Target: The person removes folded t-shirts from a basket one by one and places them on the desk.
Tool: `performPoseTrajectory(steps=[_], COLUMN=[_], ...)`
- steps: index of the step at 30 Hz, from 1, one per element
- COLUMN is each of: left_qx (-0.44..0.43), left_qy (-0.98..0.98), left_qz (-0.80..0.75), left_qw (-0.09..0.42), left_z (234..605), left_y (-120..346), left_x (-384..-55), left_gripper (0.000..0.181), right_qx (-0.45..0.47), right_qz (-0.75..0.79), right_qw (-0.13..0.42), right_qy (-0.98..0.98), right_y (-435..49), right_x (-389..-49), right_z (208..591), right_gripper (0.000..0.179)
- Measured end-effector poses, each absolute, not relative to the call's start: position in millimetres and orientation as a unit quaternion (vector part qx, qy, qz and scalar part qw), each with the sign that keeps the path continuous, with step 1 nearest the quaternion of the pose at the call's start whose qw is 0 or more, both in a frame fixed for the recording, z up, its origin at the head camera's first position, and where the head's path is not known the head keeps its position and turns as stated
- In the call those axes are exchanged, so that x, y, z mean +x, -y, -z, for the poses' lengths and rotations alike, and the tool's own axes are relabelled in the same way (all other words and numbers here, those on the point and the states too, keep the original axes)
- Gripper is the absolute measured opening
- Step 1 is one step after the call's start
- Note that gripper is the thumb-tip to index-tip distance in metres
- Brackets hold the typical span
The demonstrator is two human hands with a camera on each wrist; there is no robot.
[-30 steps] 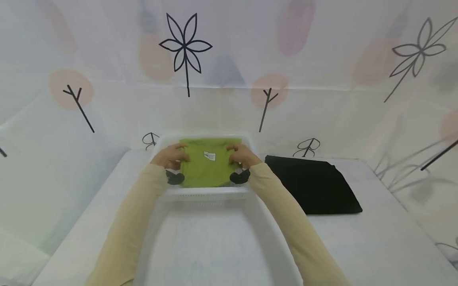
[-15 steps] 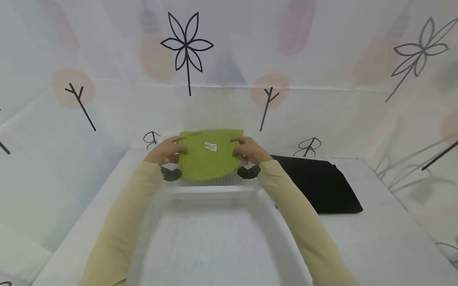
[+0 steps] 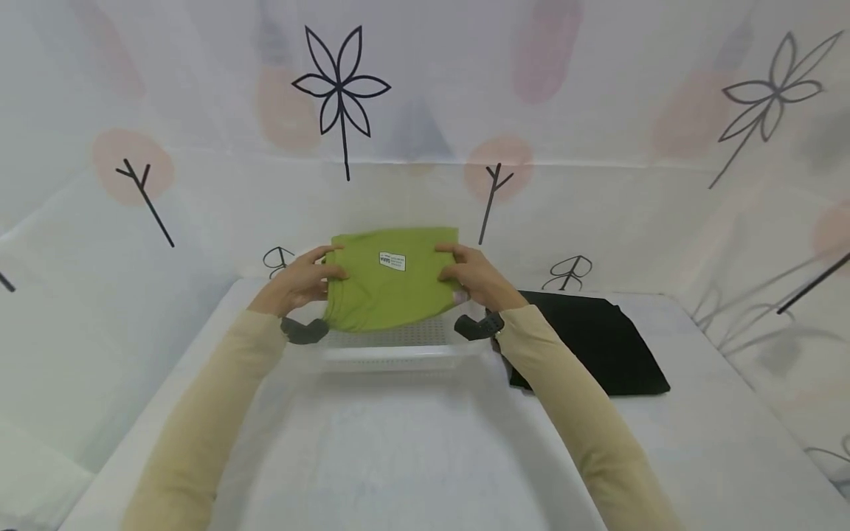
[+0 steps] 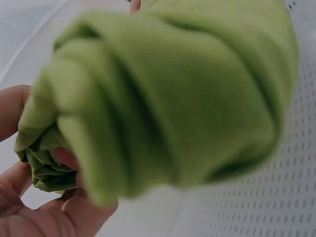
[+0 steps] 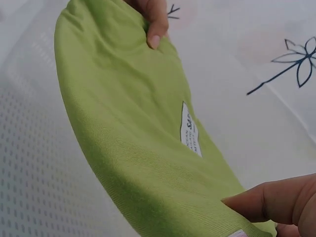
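A folded green garment point(image 3: 392, 295) with a small white printed label point(image 3: 392, 261) is held up above a white perforated basket point(image 3: 392, 354). My left hand point(image 3: 302, 280) grips its left side, and my right hand point(image 3: 481, 276) pinches the right side. Rolled, layered folds of the garment point(image 4: 187, 98) fill the left wrist view, with the left hand's fingers point(image 4: 81, 210) at their edge. In the right wrist view, the right thumb point(image 5: 252, 202) presses on the cloth close to its lower corner. The garment's back is hidden in the head view.
To the right of the basket, a folded black cloth point(image 3: 598, 346) lies on the white-covered table point(image 3: 704, 435). A white sheet point(image 3: 412, 199) printed with flowers and twigs hangs behind and at the sides. Dark wrist cameras point(image 3: 305, 330) sit below both hands.
Both hands have raised the green garment up out of the basket and toward the head camera. More of the basket's perforated floor shows beneath it. The black cloth stays put.
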State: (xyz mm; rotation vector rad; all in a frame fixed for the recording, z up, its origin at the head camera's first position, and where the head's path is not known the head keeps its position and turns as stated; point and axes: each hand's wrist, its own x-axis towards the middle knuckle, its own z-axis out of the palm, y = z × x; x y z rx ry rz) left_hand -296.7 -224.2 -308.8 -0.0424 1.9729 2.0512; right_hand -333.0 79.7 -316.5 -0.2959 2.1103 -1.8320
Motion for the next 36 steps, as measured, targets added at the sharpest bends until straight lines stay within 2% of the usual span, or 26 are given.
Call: performPoseTrajectory(steps=[6,19,36], left_qx=[0.008,0.059,0.108], left_qy=[-0.670,-0.639,-0.657], left_qz=[-0.730,-0.758,-0.738], left_qw=[0.137,0.118,0.112], left_z=[306,301,305], left_y=[223,214,182], left_x=[-286,-262,-223], left_gripper=[0.069,0.069,0.073], right_qx=[-0.121,-0.145,-0.152], right_qz=[0.656,0.681,0.684], right_qw=[0.149,0.151,0.161], right_qy=[-0.730,-0.701,-0.695], right_y=[-87,-114,-157], right_x=[-323,-291,-243], right_z=[310,294,295], right_gripper=[0.064,0.065,0.070])
